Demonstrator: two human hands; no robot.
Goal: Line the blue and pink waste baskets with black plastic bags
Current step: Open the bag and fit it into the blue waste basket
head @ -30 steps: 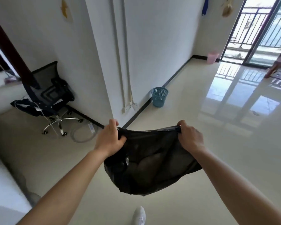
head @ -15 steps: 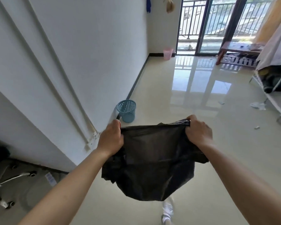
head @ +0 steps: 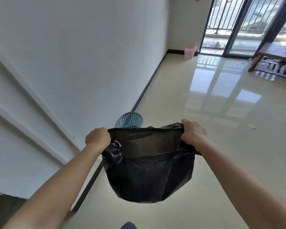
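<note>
A black plastic bag [head: 149,172] hangs in front of me with its mouth stretched wide. My left hand [head: 97,138] grips the left side of its rim and my right hand [head: 193,133] grips the right side. Just beyond the bag's rim, the blue waste basket [head: 131,120] stands on the floor against the white wall, its lower part hidden by the bag. The pink waste basket [head: 190,51] stands far off in the corner by the balcony door.
A white wall [head: 73,63] with a dark baseboard runs along my left. Glossy beige floor tiles [head: 205,113] stretch ahead. A wooden bench [head: 274,55] with shoes beneath stands at the far right. Small scraps of litter [head: 251,126] lie on the floor to the right.
I have walked forward along the wall; the blue basket is now much nearer, right behind the bag's rim. Both hands keep their grip on the bag, held open.
</note>
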